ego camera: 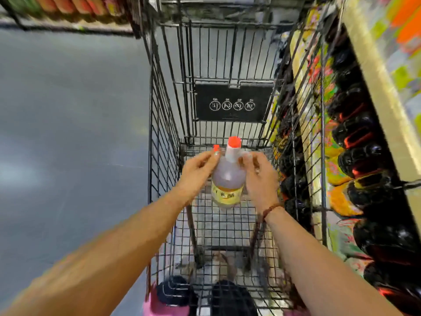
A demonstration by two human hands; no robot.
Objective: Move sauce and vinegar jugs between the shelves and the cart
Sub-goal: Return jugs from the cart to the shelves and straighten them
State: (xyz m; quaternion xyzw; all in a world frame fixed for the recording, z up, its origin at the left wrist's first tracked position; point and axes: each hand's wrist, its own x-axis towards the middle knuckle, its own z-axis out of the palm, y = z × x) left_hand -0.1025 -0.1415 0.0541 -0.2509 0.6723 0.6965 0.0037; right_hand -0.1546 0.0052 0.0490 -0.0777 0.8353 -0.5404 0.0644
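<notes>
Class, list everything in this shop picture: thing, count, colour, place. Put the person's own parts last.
cart: one, black wire, centre, beside the shelf.
sign: one, black with four white symbols, cart's far panel.
jug: one, pale, orange cap, yellow label, upright in the cart.
dark jugs: a row, count unclear, black and red, right shelf.
floor: grey, left.
bracelet: one, reddish-brown, right wrist.
left grip: one, fingers touch the jug's shoulder.
right grip: one, fingers curl at the jug's handle.
</notes>
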